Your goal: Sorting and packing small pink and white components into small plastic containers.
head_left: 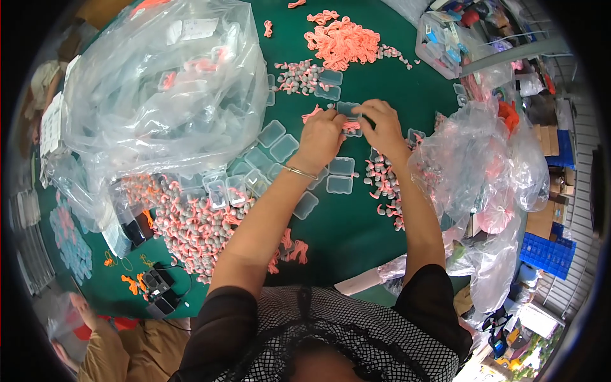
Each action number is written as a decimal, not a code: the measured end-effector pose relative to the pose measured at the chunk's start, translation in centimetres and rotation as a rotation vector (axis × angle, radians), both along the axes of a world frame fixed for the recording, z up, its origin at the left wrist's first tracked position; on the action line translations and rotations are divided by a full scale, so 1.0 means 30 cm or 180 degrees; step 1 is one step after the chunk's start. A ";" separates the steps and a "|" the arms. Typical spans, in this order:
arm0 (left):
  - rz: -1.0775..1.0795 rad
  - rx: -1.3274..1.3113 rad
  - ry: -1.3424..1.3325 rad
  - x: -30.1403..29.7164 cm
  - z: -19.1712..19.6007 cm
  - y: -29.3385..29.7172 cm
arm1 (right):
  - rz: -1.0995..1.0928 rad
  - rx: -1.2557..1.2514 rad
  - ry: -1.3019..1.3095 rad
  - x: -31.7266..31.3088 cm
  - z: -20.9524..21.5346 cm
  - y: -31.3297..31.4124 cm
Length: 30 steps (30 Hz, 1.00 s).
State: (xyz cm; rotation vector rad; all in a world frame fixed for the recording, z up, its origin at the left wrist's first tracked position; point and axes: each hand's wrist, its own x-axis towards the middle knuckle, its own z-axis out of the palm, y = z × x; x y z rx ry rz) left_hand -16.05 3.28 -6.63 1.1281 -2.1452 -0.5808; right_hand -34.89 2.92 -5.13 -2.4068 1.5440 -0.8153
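Note:
A small hinged clear plastic box [348, 111] stands opened out between my hands, with a bundle of coral-pink cord [351, 127] in its near half. My left hand [322, 135] grips the box's left side, its fingers bent and closed. At the right side, my right hand [380, 123] has its fingers curled onto the same box; its fingertips are partly hidden. Just beyond lie a loose pile of grey-and-pink earplug-like pieces [299, 77] and a heap of coral-pink cord bundles [344, 43]. Another opened clear box [340, 175] rests on the green table nearer to me.
A large clear plastic bag [159, 95] covers the far left. Many grey-and-pink pieces [197, 235] spread near my left forearm, beside several empty clear boxes [272, 134]. Plastic bags [484, 165] crowd the right edge. Another person's sleeve [105, 353] shows at lower left.

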 end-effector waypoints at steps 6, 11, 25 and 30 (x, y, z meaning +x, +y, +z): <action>0.0171 0.0091 0.0060 -0.014 0.017 0.000 | -0.0436 0.0336 -0.0273 -0.010 -0.040 -0.030; 0.0247 -0.0180 0.0011 -0.024 0.019 0.003 | -0.0093 0.0072 -0.0747 -0.034 -0.028 0.001; -0.0603 -0.0001 0.0089 0.023 0.049 -0.048 | 0.0168 0.0724 -0.0743 0.037 0.037 0.091; -0.0411 0.0098 0.0269 0.172 0.210 -0.035 | 0.0274 0.1226 -0.0994 0.133 0.141 0.041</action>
